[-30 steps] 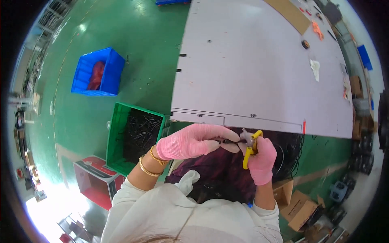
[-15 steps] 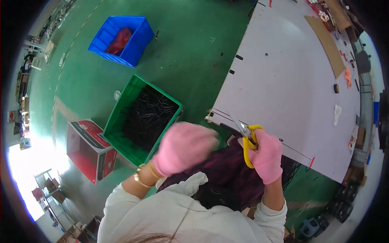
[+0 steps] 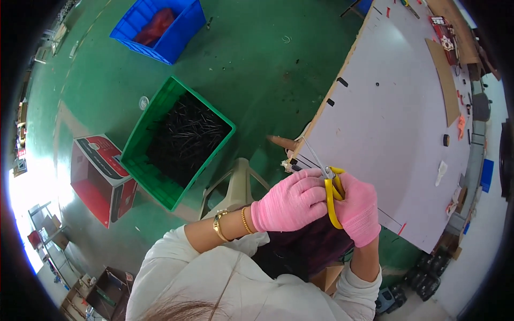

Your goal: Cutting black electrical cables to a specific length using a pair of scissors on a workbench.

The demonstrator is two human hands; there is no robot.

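My right hand (image 3: pixel 361 208), in a pink knit glove, grips scissors (image 3: pixel 333 203) with yellow handles. Their narrow metal blades point up and left over the near corner of the table. Close beside the scissors, my left hand (image 3: pixel 292 202) in a matching glove has its fingers curled in, at the table's near edge. Whatever those fingers hold is hidden. Thin dark strips (image 3: pixel 306 160) lie at the table corner just beyond both hands. Dark purple cloth covers my lap below them.
A green crate (image 3: pixel 155 184) full of thin black pieces stands on the floor to the left. Behind it is a blue crate (image 3: pixel 160 53) with a red bag (image 3: pixel 156 27). An open carton (image 3: pixel 101 176) sits nearby. The white table (image 3: pixel 391 117) carries cardboard (image 3: pixel 444 85) and a tape roll (image 3: pixel 446 140).
My left hand has moved right, from near the green crate to beside the scissors. The scissors stay in my right hand. The whole view has shifted slightly.
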